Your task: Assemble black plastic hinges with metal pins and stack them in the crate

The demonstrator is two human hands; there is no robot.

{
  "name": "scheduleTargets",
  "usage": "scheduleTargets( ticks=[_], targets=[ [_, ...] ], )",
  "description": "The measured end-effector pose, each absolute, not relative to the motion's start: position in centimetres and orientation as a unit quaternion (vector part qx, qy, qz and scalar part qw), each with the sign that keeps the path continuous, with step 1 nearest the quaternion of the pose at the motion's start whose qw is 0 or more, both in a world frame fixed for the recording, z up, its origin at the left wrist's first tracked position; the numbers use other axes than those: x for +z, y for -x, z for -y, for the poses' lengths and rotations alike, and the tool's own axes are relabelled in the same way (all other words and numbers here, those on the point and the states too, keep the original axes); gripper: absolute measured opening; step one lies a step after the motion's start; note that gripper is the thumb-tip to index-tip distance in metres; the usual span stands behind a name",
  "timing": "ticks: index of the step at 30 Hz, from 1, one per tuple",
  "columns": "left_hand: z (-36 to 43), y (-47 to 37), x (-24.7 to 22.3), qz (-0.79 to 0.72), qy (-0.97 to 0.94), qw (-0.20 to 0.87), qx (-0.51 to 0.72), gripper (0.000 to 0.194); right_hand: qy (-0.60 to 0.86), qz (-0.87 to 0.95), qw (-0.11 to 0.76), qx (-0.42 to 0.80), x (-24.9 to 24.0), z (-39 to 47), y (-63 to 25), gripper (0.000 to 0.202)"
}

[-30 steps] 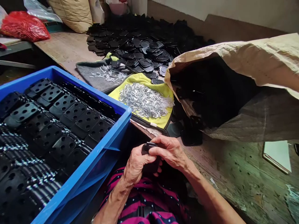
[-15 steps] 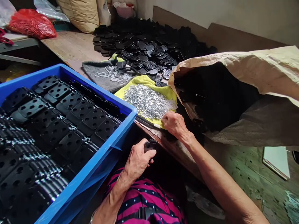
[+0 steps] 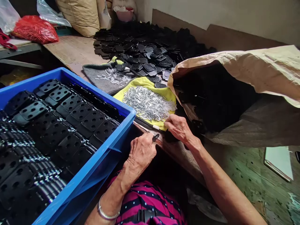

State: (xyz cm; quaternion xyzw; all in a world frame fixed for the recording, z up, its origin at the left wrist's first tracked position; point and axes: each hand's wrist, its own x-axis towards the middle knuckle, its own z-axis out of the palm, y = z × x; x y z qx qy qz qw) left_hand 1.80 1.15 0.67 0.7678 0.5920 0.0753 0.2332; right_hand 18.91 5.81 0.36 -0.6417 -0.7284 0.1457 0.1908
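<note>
My left hand (image 3: 142, 150) is closed around a black plastic part (image 3: 155, 137), and only its tip sticks out past the fingers. Close to it, at the near edge of the yellow cloth (image 3: 141, 82), my right hand (image 3: 177, 125) is pinched. Whatever lies between its fingertips is too small to make out. A heap of short silver metal pins (image 3: 146, 103) covers that cloth. Beside it, a grey cloth (image 3: 90, 73) carries loose whitish small pieces (image 3: 113, 76).
On the left a blue crate (image 3: 112, 142) holds rows of black pedal-like pieces (image 3: 82, 114) with holes and metal rods. Black plastic parts (image 3: 150, 50) are piled at the back. An open sack (image 3: 262, 62) with a dark inside stands right. A red bag (image 3: 36, 29) lies far left.
My left hand has turned over, knuckles up, and risen slightly toward my right hand, hiding more of the black part. My right hand has shifted a little right and down.
</note>
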Motion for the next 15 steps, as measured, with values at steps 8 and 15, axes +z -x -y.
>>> scheduleTargets(
  ticks=[8, 15],
  targets=[
    [-1.4, -2.6, 0.3, -0.579, -0.791, 0.194, 0.011, 0.020, 0.591, 0.465, 0.446, 0.486, 0.2, -2.2, -19.1, 0.010],
    [-1.4, -3.2, 1.9, -0.569, -0.802, 0.178, -0.018, 0.024, 0.556, 0.405, 0.493, 0.533, 0.2, -1.6, -18.7, 0.015]
  ],
)
